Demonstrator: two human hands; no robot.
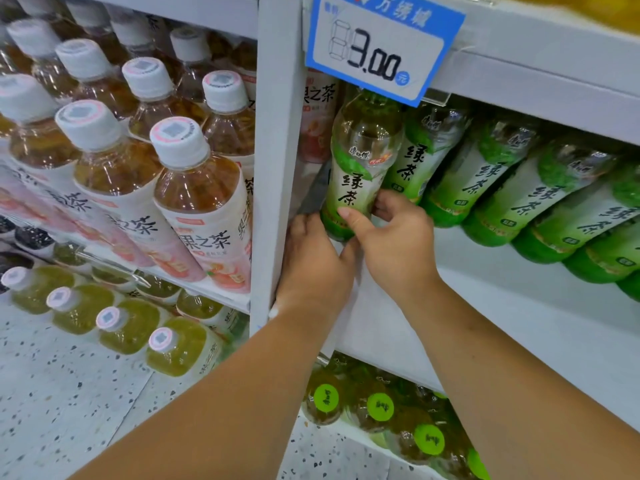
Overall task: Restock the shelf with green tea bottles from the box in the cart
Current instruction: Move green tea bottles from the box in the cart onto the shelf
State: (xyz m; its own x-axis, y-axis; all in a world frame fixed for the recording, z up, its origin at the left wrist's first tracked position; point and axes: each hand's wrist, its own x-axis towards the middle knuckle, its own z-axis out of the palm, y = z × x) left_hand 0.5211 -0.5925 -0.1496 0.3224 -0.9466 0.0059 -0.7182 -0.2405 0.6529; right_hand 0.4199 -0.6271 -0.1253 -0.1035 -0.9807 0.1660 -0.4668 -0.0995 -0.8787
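The green tea bottle (360, 161) stands nearly upright, its long axis running from its base at the hands up to a cap hidden behind the price tag (381, 46). It fills the gap between the white upright (273, 168) and the row of green tea bottles (502, 181), just beside the nearest one. The right hand (391, 244) pinches the lower label, thumb in front. The left hand (311, 258) cups the base from the left, fingertips hidden. I cannot tell whether the base rests on the shelf (519, 306); I reckon a short push backward seats it.

Shop: price tag (384, 46), stocked shelves (519, 77)
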